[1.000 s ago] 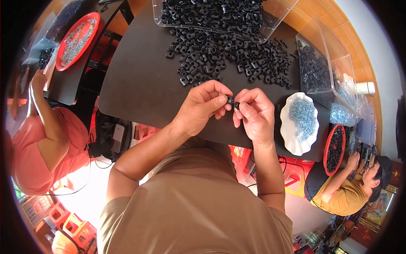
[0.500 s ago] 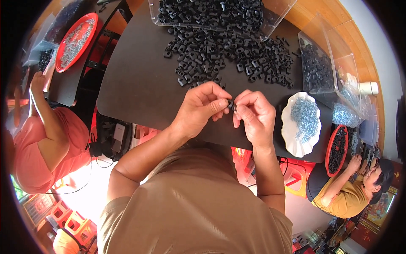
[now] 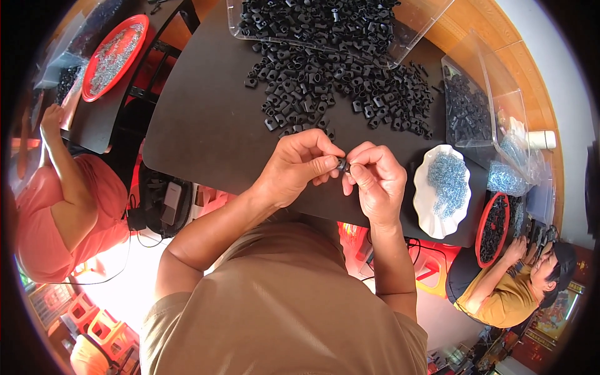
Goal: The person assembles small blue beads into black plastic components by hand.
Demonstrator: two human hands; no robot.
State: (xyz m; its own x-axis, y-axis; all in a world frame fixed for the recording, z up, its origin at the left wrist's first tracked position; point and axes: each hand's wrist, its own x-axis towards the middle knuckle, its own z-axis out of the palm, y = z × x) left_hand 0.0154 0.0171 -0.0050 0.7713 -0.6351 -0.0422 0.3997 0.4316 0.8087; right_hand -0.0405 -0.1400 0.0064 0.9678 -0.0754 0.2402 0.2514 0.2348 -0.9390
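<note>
Over the near edge of the dark table, my left hand (image 3: 298,166) pinches a small black plastic part (image 3: 341,164) between thumb and fingers. My right hand (image 3: 377,178) meets it from the other side, thumb and fingertips pressed together at the part's end; whatever tiny piece they grip is hidden. Beyond my hands spreads a heap of similar black plastic parts (image 3: 300,94), hollow and short. To the right of my right hand stands a white scalloped dish (image 3: 428,215) holding many small, shiny, bluish-clear pieces (image 3: 449,182).
A clear bin (image 3: 403,57) lies behind the heap, full of black parts. Another clear bin (image 3: 494,119) is at right, beside a red tray (image 3: 480,240). At left is a red tray (image 3: 142,37) of small metallic pieces. One person (image 3: 509,294) sits right, another (image 3: 81,206) left.
The whole view has shifted slightly. My hands stay together around the black part, with my right fingertips closing in a little on it.
</note>
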